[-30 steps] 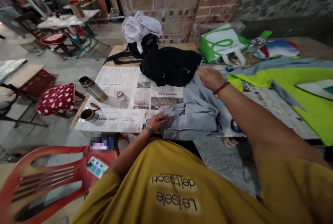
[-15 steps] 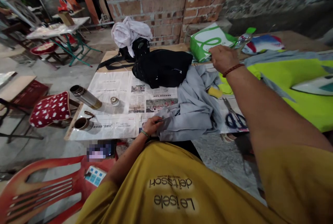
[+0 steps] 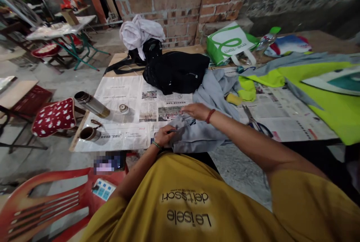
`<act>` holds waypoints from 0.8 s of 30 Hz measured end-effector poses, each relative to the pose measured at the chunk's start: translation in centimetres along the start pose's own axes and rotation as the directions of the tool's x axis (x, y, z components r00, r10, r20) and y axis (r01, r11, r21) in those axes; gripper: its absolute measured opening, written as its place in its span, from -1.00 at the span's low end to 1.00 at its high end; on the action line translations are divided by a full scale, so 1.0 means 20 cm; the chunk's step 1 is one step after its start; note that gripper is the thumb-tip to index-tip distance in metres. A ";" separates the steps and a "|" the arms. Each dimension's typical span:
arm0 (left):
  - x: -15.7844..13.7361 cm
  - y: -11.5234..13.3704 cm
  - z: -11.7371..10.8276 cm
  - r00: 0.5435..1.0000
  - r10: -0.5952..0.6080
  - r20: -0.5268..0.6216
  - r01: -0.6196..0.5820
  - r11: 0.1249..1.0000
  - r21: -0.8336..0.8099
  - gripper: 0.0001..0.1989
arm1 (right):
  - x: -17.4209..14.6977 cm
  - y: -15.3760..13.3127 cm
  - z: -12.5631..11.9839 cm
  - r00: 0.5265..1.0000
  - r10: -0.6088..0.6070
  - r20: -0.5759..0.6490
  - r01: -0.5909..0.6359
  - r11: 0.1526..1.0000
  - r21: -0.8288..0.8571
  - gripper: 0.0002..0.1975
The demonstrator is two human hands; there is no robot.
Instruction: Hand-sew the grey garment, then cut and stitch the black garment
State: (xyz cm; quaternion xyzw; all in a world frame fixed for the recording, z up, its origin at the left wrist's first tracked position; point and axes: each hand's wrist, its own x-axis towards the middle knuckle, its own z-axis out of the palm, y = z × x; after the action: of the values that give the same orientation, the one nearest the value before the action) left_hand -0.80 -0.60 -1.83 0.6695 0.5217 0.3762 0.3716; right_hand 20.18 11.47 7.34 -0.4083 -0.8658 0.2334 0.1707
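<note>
partly beneath both hands (image 3: 164, 136) (image 3: 198, 112), grey cloth (image 3: 197, 138)

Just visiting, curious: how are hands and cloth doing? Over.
Left hand gripping small dark thing at grey cloth. Right hand over cloth, contact unclear. Cloth rumpled. Scissors right of cloth.

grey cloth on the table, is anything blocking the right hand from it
Nothing visible stands between the right hand and the grey cloth; whether they touch is unclear. The black bundle lies beyond the hand, out of the way.
</note>
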 end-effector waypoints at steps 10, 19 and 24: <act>-0.01 -0.03 0.01 0.960 0.276 -0.044 -0.270 0.956 0.111 -0.81 | -0.20 -0.06 0.24 0.954 -0.130 0.271 0.213 0.928 -0.305 -0.73; -0.11 0.01 0.02 0.932 0.360 0.049 -0.351 0.858 0.375 -0.77 | -0.45 0.05 0.38 0.977 -0.207 0.047 0.210 0.911 -0.356 -0.70; -0.14 -0.02 0.00 0.903 0.430 -0.018 -0.396 0.846 0.356 -0.79 | -0.52 0.08 0.41 0.956 -0.294 -0.009 0.268 0.884 -0.383 -0.72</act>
State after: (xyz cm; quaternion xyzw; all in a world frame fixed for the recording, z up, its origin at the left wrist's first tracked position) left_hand -1.37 -3.33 -2.49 0.8014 0.4403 0.3822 0.1334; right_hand 23.51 2.08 -1.35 -0.3112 -0.9382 0.0216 0.1496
